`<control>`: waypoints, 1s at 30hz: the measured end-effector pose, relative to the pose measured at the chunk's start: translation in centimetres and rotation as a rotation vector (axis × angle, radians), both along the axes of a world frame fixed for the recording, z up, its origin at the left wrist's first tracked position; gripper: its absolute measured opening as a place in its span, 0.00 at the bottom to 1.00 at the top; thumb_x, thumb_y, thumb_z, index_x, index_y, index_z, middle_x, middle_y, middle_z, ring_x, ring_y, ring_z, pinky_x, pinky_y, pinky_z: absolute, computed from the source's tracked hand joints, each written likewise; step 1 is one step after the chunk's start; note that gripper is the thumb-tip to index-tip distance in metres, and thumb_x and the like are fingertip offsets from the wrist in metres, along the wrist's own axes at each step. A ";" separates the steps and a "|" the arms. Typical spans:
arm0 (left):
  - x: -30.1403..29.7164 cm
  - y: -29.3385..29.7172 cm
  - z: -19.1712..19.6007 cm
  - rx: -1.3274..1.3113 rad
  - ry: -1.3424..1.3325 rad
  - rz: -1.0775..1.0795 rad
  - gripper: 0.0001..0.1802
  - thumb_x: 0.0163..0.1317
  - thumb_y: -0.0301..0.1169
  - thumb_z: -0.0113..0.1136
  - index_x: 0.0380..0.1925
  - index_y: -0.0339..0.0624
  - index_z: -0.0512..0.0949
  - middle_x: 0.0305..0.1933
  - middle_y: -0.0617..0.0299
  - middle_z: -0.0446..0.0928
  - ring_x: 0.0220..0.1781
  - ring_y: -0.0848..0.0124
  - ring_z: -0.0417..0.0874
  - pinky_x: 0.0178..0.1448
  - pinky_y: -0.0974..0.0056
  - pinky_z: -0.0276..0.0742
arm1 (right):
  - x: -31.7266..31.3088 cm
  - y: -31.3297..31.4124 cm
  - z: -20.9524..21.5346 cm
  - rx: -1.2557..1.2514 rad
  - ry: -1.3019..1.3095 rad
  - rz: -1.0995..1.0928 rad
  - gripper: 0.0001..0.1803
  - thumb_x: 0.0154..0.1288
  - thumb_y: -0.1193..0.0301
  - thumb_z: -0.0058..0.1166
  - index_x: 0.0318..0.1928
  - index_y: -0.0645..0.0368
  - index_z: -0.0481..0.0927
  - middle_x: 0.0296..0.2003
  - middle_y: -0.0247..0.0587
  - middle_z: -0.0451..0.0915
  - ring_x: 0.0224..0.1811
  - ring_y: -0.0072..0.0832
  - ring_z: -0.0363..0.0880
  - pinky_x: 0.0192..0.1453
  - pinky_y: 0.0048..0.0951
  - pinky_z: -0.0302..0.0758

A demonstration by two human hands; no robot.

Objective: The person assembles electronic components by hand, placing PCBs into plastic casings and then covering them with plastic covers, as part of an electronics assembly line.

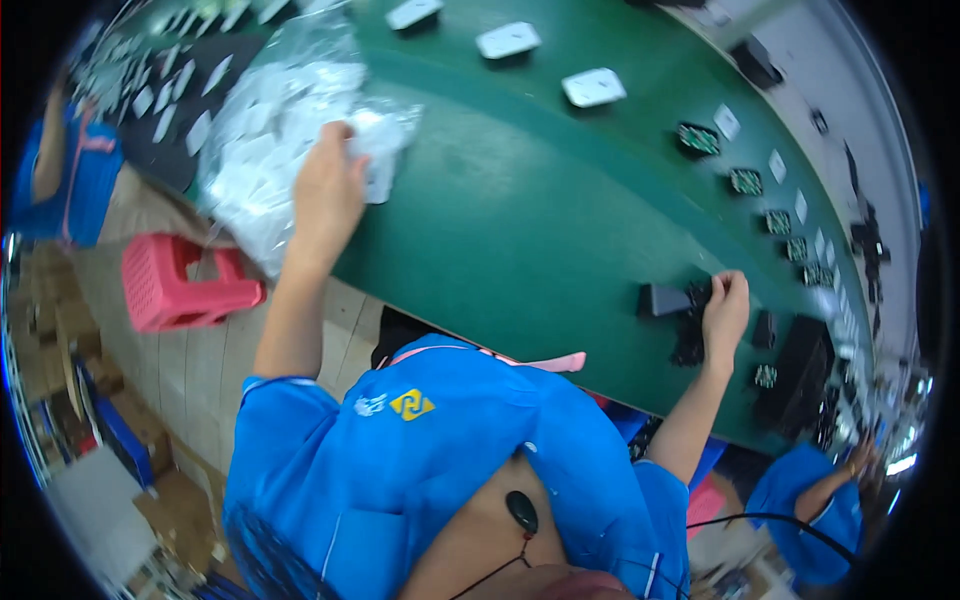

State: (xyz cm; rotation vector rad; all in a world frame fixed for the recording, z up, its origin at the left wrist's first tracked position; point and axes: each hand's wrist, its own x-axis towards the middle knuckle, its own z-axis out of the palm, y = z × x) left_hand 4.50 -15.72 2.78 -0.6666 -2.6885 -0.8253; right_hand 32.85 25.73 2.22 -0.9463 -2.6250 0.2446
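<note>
Oval pendant (521, 511); left fingers (338, 131) perhaps touch crinkled plastic (252, 150).

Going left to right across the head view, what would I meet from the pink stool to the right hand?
Pink stool, left hand, three white rounded pieces, dark grey block, right hand. The clear bag overlaps, so it's omitted.

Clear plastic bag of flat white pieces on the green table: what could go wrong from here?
The clear plastic bag of flat white pieces appears to overhang the edge of the green table; a tug from the left hand might spill pieces onto the tiled floor. The right hand, beside small black parts, could knock the dark grey box-shaped block nearby.
</note>
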 end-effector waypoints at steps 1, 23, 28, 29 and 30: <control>0.9 0.1 1.4 0.014 -0.029 0.028 0.17 0.60 0.24 0.57 0.49 0.41 0.70 0.37 0.46 0.76 0.35 0.49 0.78 0.38 0.51 0.72 | 0.0 0.1 0.0 -0.004 0.044 -0.042 0.04 0.64 0.75 0.52 0.36 0.62 0.71 0.32 0.49 0.75 0.37 0.48 0.74 0.41 0.40 0.71; 10.0 12.6 3.5 0.560 -0.571 -0.679 0.10 0.60 0.21 0.61 0.42 0.37 0.80 0.33 0.57 0.76 0.27 0.71 0.80 0.28 0.68 0.76 | -4.5 -6.8 4.3 -1.111 0.786 0.149 0.07 0.65 0.77 0.57 0.42 0.63 0.75 0.35 0.38 0.79 0.34 0.21 0.77 0.38 0.19 0.73; 11.0 14.9 3.3 0.566 -0.219 -0.715 0.12 0.55 0.23 0.64 0.41 0.40 0.80 0.32 0.56 0.75 0.29 0.62 0.80 0.30 0.63 0.76 | -6.3 -11.7 5.2 -1.421 0.718 0.363 0.09 0.66 0.77 0.56 0.44 0.62 0.72 0.35 0.39 0.79 0.32 0.21 0.77 0.36 0.19 0.73; 11.1 14.9 3.3 0.540 -0.188 -0.706 0.15 0.55 0.22 0.63 0.44 0.44 0.81 0.32 0.57 0.74 0.29 0.63 0.80 0.29 0.62 0.76 | -6.5 -12.2 5.2 -1.443 0.700 0.382 0.09 0.65 0.77 0.56 0.44 0.62 0.72 0.35 0.38 0.79 0.31 0.20 0.77 0.36 0.18 0.73; 11.2 15.0 3.3 0.537 -0.186 -0.697 0.15 0.55 0.22 0.63 0.44 0.44 0.81 0.32 0.57 0.74 0.29 0.63 0.80 0.29 0.62 0.76 | -6.6 -12.5 5.3 -1.463 0.680 0.400 0.10 0.65 0.77 0.57 0.45 0.62 0.72 0.35 0.38 0.79 0.31 0.20 0.77 0.35 0.18 0.73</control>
